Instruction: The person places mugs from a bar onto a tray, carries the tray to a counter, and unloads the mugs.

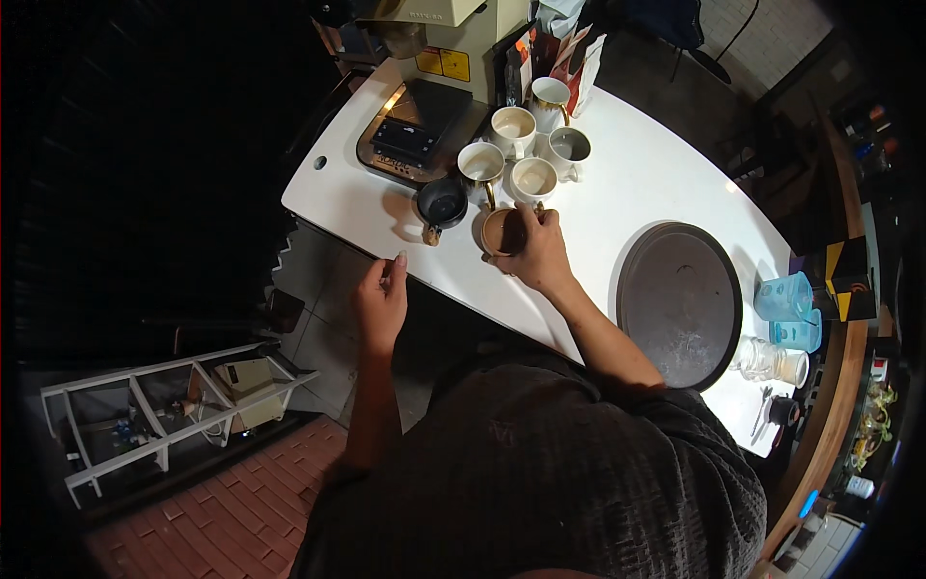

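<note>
My right hand point(536, 253) is wrapped around a brown mug point(502, 232) that stands on the white counter point(627, 183), near its front edge. Just behind it stand several white mugs with gold handles point(513, 128), and a black mug point(442, 203) sits to the left of the brown one. My left hand point(382, 299) hovers off the counter's front edge with loosely curled fingers, holding nothing.
A black scale point(420, 125) rests on a metal drip tray under a cream machine point(453, 29) at the back. A large dark round tray point(680, 304) lies to the right, with blue cups point(786, 299) and a glass jar point(767, 362) beyond it. A white rack point(164, 415) stands on the floor at left.
</note>
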The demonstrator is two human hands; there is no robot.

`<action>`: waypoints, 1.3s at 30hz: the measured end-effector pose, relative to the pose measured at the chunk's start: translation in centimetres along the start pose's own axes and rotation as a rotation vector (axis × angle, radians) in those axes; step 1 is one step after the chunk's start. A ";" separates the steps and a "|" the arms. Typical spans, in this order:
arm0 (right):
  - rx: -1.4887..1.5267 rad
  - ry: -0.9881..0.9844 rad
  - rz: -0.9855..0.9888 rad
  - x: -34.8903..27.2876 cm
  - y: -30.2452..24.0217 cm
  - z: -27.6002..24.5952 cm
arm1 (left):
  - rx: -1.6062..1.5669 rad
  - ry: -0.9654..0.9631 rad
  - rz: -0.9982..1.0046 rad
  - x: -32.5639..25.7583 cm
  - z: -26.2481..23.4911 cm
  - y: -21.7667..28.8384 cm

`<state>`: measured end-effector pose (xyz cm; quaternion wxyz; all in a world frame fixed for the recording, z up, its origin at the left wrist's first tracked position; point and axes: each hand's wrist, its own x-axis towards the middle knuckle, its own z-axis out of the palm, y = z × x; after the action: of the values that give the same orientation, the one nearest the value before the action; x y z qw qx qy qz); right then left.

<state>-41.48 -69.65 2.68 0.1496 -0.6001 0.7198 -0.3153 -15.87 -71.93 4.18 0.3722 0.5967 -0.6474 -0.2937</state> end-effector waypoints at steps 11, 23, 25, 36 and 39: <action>-0.129 -0.017 0.071 -0.7 -1.3 -0.4 | -0.043 0.001 0.009 -0.8 -0.6 -0.2; -0.006 0.065 0.010 -1.6 -0.1 -1.0 | -0.036 0.012 -0.003 -2.6 -0.2 1.5; 0.001 0.092 0.017 -2.1 -0.1 -2.4 | -0.045 -0.015 0.014 -2.9 0.5 2.1; -0.139 0.474 0.211 -11.5 12.1 -14.9 | -0.108 -0.248 0.111 -7.8 11.1 9.6; -0.189 0.543 0.317 -16.1 15.6 -18.7 | -0.025 -0.335 0.156 -10.1 15.5 11.4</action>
<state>-60.79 -47.78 4.27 -0.0568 -0.3857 0.8440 -0.3682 -35.02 -61.55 3.69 0.2883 0.4829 -0.7408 -0.3672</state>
